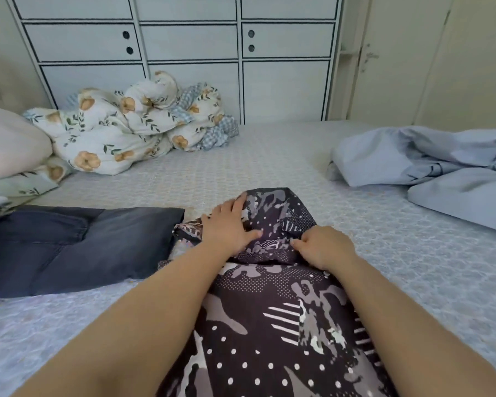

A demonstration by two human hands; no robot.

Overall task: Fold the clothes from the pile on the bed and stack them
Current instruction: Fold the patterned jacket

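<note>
At the far left, well left of the patterned garment [269,310], a pale pillow [9,141] leans at the edge of the bed [269,156]. Just right of it and well behind the garment, a floral duvet [126,130] lies bunched against the cupboard [189,38].

Nearer, directly left of the garment, the dark jeans [78,245] lie folded flat on the bed, their right edge almost touching the garment's bunched left corner.

My left hand [229,227] lies palm down on the garment's far end, fingers straight and spread, pressing the cloth flat; it grasps nothing. The garment itself, dark with grey camouflage shapes, white dots and stripes, runs from the bottom of the view up between my forearms to the middle of the bed, its far part doubled over into a raised fold.

My right hand [324,247] sits just right of the left one, on the garment's right side. Its fingers are curled in and seem to pinch a ridge of the fabric at the fold, though the fingertips are partly tucked under, so I am not fully sure how much cloth they hold.

Well right of the garment, a pale blue pile [430,159] of crumpled cloth lies along the bed's right side. Behind that stands a cream door [390,58].
</note>
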